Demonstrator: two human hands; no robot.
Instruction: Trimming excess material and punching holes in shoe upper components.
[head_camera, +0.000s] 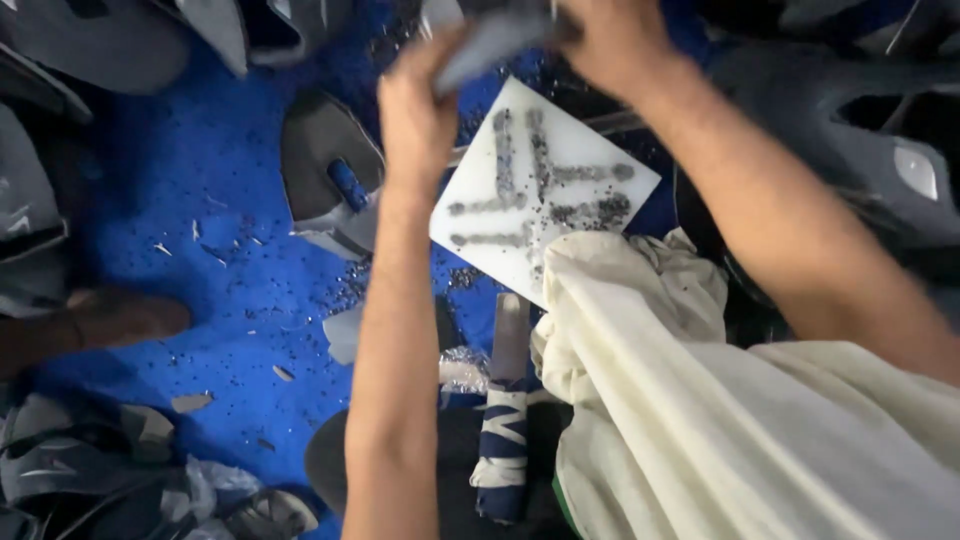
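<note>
I held a grey sole piece (490, 40) between both hands, left hand (418, 105) and right hand (610, 45) closed on its ends, above the white board (580, 150) on the blue floor (230, 200). It looked light, thin and bendy; gripping the edges suited it.

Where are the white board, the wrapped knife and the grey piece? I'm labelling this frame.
White board (590, 160): head view, bare upper right area.
Wrapped knife (503, 440): head view, cloth-wrapped handle.
Grey piece (490, 40): head view, middle, between both hands.
</note>
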